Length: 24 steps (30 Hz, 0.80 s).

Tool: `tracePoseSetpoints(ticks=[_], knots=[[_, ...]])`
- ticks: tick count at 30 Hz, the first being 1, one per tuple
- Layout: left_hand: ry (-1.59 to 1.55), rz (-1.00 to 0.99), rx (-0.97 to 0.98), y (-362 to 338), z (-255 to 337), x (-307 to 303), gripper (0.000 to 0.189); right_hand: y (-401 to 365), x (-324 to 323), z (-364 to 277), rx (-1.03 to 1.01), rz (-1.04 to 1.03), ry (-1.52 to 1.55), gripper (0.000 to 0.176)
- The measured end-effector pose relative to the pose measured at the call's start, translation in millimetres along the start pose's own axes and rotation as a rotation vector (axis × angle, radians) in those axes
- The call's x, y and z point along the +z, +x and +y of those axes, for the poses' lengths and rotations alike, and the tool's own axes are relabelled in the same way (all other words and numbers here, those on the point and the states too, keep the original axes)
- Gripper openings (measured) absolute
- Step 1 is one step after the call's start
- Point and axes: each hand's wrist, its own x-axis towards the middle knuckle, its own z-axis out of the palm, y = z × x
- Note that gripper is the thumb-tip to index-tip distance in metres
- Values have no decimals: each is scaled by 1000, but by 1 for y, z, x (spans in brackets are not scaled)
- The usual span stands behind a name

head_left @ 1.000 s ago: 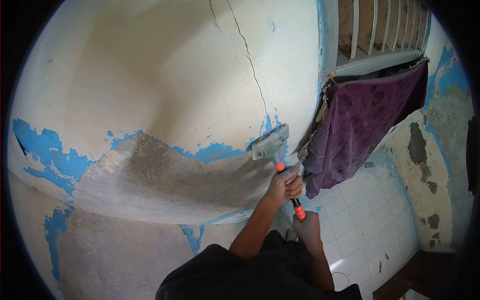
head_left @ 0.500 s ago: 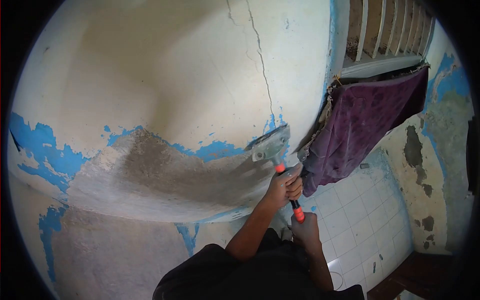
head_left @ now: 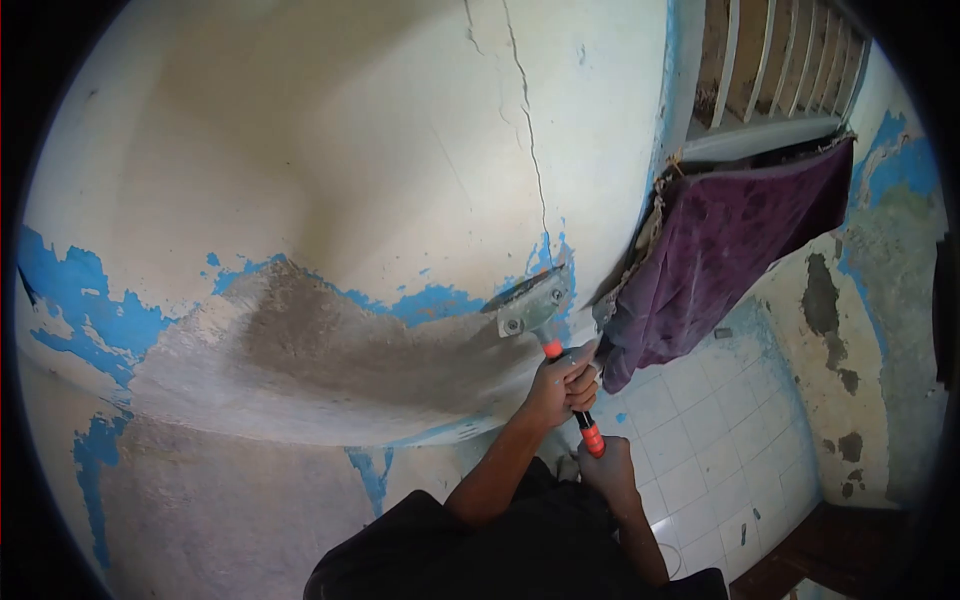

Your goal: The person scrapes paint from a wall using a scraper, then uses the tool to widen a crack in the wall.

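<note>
A long-handled scraper [head_left: 535, 310] with a wide metal head and a black-and-orange handle slants up from my body. Its blade edge lies at the wall [head_left: 350, 200], by the ragged line between blue paint and grey bare plaster. My left hand [head_left: 563, 386] is wrapped round the handle just below the head. Lower down, my right hand [head_left: 608, 468] is closed at the orange butt end, its fingers partly hidden. Blue paint patches [head_left: 435, 303] show left of the head, and a long crack [head_left: 530, 130] runs down the wall to it.
Right of the scraper hangs a dusty purple cloth [head_left: 725, 255] below a barred window [head_left: 780, 65]. White floor tiles [head_left: 700, 435] lie beneath, with small bits of debris on them. A dark brown wooden piece [head_left: 815, 550] is at lower right.
The scraper head has come slightly down along the wall, toward me. Both hands have shifted a little down or left with the handle, their grips unchanged.
</note>
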Motion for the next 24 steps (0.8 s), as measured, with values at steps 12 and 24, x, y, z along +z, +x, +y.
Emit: tracePoseSetpoints(ticks=[12,24], knots=[[61,-102,73,-5,8,-17,41,13,23,-1,129,8,-20,24],[62,69,121,-26,-8,-45,34,6,54,28,86,-77,-73,26]])
